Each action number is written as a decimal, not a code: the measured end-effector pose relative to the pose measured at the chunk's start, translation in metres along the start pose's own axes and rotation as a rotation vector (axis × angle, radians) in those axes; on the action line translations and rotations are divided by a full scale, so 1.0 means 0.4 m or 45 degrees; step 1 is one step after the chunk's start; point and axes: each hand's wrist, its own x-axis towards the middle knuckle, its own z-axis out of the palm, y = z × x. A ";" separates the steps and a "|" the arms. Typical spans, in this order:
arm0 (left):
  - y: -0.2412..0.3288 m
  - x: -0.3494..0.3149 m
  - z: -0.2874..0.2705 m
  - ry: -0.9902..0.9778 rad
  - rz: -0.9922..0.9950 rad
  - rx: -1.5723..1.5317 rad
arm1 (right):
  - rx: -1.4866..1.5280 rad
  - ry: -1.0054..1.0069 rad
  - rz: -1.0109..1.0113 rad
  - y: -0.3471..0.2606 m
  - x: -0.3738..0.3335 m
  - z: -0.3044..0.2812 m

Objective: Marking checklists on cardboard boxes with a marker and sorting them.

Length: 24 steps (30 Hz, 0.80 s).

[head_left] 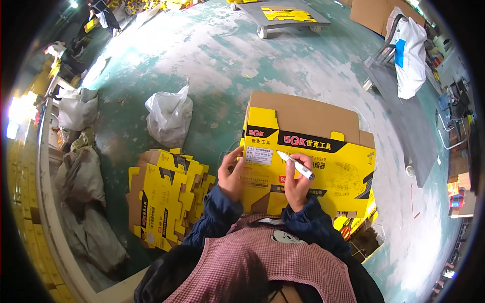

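A flattened yellow-and-black cardboard box (323, 189) lies in front of me, its bare brown flap (313, 112) on the far side. On its left panel is a small white label (258, 154) with a printed table. My left hand (231, 177) grips the box's left edge beside the label, thumb and fingers bent around it. In my right hand (297, 188) is a white marker pen (297, 165) with a dark end, pinched between thumb and fingers. Its pale tip points at the label's right side; whether it touches is hard to tell.
To my left is a stack of similar flattened boxes (166, 199); a white plastic bag (171, 113) stands beyond it. Grey sacks (83, 187) line the left side. A flat trolley (283, 19) carries another yellow sheet. At the right, a white bag (410, 55) hangs on a chair.
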 end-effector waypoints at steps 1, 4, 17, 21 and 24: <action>0.024 0.000 -0.008 -0.091 -0.256 -0.475 | 0.017 -0.051 0.001 -0.012 -0.002 -0.005; 0.044 -0.008 -0.021 -0.216 -0.532 -0.971 | 0.064 -0.143 0.006 -0.032 -0.011 -0.015; 0.012 0.007 -0.068 -0.140 -0.224 -0.076 | 0.267 -0.075 0.273 0.004 0.014 -0.005; 0.009 0.002 -0.036 -0.233 -0.310 -0.215 | 0.221 0.001 0.240 0.023 0.002 -0.022; 0.026 0.016 -0.026 -0.242 -0.240 -0.414 | 0.270 0.068 0.225 -0.006 0.017 -0.029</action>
